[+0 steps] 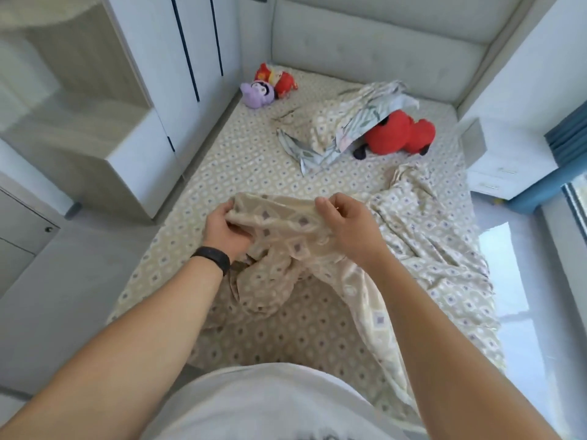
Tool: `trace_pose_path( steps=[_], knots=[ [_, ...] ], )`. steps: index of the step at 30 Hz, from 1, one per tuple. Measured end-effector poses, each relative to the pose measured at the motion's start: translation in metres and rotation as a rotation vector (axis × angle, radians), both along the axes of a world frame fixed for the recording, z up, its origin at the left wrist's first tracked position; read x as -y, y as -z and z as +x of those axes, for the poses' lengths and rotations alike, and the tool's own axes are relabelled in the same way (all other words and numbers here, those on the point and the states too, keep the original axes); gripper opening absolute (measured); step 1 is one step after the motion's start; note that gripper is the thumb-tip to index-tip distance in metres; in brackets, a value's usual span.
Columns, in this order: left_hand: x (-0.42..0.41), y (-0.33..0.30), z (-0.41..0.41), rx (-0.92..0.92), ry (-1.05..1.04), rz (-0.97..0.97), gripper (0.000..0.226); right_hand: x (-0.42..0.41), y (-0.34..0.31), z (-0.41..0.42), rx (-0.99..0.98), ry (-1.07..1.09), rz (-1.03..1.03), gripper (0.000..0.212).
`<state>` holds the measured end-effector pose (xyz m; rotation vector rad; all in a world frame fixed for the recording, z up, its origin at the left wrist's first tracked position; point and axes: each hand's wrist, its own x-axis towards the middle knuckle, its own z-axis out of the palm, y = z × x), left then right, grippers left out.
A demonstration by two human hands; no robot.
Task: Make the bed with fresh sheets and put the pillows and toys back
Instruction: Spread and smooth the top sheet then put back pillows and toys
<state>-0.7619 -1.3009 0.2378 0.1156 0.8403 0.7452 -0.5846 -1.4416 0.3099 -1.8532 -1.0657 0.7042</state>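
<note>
Nearest the camera we note a white shirt (266,404) and two bare forearms reaching out over the foot of the bed (222,173). Both hands hold the loose patterned sheet (422,236), which is bunched between them and trails off to the right side of the mattress, partly hanging past the edge. The left hand (224,228), with a dark wristband (212,259) just behind it, has its grip curled round a gathered fold of the cloth, palm turned inward. The right hand (344,225) has its grip pinching the upper hem, thumb and forefinger closed on the fabric, wrist cocked slightly down. We judge the step in hand to be finding an edge or corner before spreading. Risks: the held portion is crumpled, so we may open it twisted or on the wrong edge; the hanging part could drag the sheet off to the floor if a grip loosens. A wide throw could also bury or knock the pillow (320,128), the red plush (400,133) tucked partly under it, and the purple toy (257,93) and small red toy (276,79) near the headboard (374,49), since all lie on the mattress.
</note>
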Motion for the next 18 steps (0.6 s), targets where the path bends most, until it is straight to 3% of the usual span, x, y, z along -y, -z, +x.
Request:
trace_pose_path(
  steps=[5, 7, 9, 10, 12, 14, 16, 18],
  knots=[
    [-0.006, -0.052, 0.017, 0.018, 0.214, 0.256, 0.03, 0.008, -0.012, 0.032, 0.164, 0.077, -0.103, 0.047],
    [-0.004, -0.069, 0.024, -0.011, 0.357, 0.387, 0.027, 0.003, -0.033, 0.037, 0.16, -0.021, -0.111, 0.052],
    [-0.003, -0.083, 0.035, -0.075, 0.413, 0.521, 0.026, -0.012, -0.049, 0.027, 0.129, -0.156, -0.129, 0.07],
    [-0.003, -0.088, 0.043, -0.127, 0.419, 0.606, 0.026, -0.02, -0.054, 0.019, 0.137, -0.218, -0.153, 0.069],
    [-0.006, -0.095, 0.054, -0.272, 0.381, 0.722, 0.024, -0.035, -0.051, 0.005, 0.201, -0.288, -0.205, 0.042],
    [-0.016, -0.093, 0.056, -0.368, 0.315, 0.699, 0.028, -0.039, -0.043, 0.001, 0.149, -0.283, -0.161, 0.042],
    [-0.028, -0.085, 0.045, -0.31, 0.246, 0.56, 0.038, -0.032, -0.036, -0.001, -0.01, -0.268, -0.078, 0.044],
    [-0.039, -0.082, 0.035, -0.202, 0.202, 0.406, 0.032, -0.026, -0.031, 0.001, -0.114, -0.293, -0.077, 0.043]
  ],
)
